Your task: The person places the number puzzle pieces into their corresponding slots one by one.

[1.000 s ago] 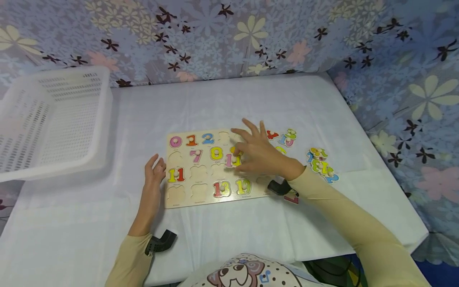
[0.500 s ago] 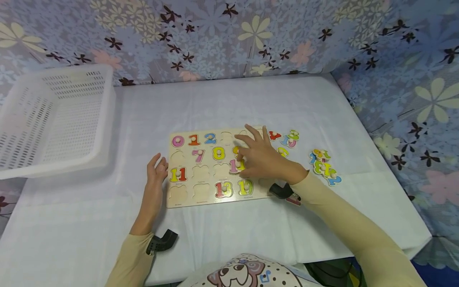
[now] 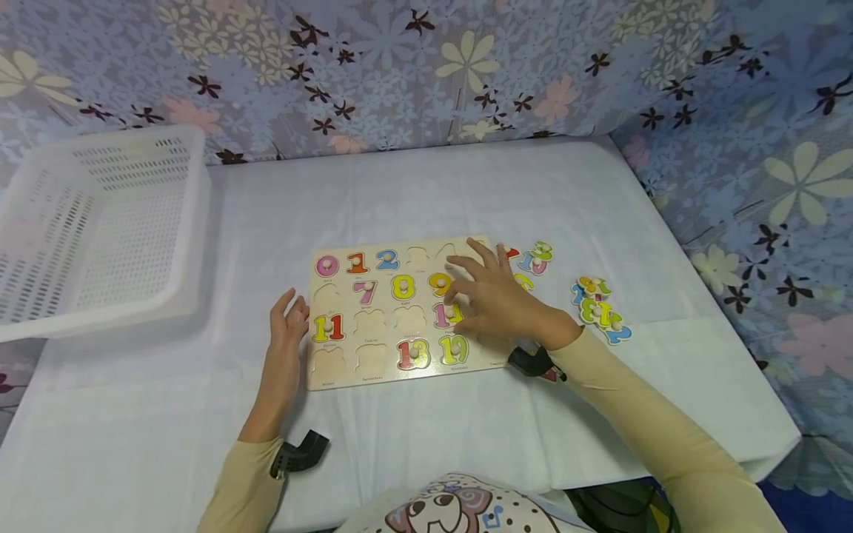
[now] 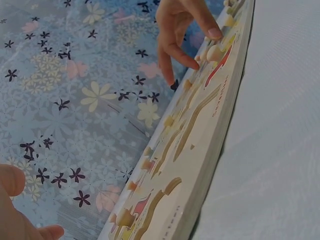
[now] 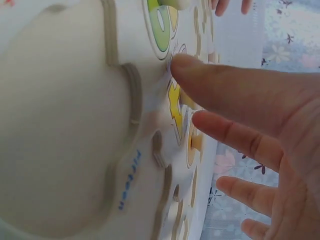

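A wooden number puzzle board (image 3: 373,383) lies on the white table with several knobbed number pieces in its recesses. My right hand (image 3: 509,300) is over the board's right part, thumb and index finger spread apart by the pink-and-yellow 14 piece (image 3: 440,317). In the right wrist view, the thumb (image 5: 225,87) and index finger hold nothing, and the 14's yellow digit (image 5: 175,102) shows beyond them. My left hand (image 3: 288,326) stays at the board's left edge, fingers loosely bent. The yellow 9 piece (image 3: 440,283) sits above the 14.
Loose number pieces lie right of the board, including a small group (image 3: 536,257) and a larger pile (image 3: 602,311). A white plastic basket (image 3: 186,244) stands at the left. Floral cloth (image 3: 400,81) hangs behind the table.
The 14 piece has come down and right, off the 9, to its present place on the board. My right hand has let go and drawn slightly right; the left hand stays put.
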Motion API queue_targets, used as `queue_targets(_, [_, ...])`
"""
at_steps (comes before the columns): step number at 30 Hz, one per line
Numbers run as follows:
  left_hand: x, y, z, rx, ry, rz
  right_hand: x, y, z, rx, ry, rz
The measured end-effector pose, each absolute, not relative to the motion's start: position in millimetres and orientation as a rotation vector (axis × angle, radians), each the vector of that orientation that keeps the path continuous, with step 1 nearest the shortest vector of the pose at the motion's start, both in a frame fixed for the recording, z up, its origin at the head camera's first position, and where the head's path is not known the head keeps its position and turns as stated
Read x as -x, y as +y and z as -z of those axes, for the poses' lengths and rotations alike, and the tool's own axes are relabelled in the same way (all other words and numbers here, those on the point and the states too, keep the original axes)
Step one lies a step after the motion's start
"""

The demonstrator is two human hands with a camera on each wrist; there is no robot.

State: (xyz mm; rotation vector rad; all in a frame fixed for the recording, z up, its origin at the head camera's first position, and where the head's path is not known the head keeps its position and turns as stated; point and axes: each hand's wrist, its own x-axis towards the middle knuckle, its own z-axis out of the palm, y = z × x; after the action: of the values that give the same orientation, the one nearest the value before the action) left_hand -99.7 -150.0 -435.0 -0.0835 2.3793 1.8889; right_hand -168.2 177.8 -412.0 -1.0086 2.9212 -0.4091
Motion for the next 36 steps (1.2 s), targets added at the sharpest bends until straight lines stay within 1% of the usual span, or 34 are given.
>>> queue_targets(4, [99.8,-149.6,435.5,0.085,2.384,-1.88,165.4,181.5,412.1,1.007,2.934,0.455])
queue_targets(8, [99.4,-149.3,435.6,0.079,2.385,-1.884,158.8,194.3,410.5,0.942,2.962,0.55])
queue_targets(12, [98.5,-148.2,436.1,0.068,2.378,-1.896,148.4,223.6,409.4,0.811,3.007,0.632])
queue_targets(17, [98.2,-147.2,437.8,0.066,2.376,-1.899,134.3,271.3,406.9,0.57,3.08,0.667])
queue_targets(26, [98.6,-146.0,438.8,0.099,2.389,-1.864,107.0,352.9,404.0,0.186,3.286,0.489])
queue_targets(30, [98.2,-144.8,438.9,0.087,2.395,-1.861,92.7,372.5,405.6,0.094,3.27,0.427])
queue_targets(36, [97.9,-142.7,438.5,0.109,2.41,-1.834,74.7,382.9,408.9,0.074,3.275,0.394])
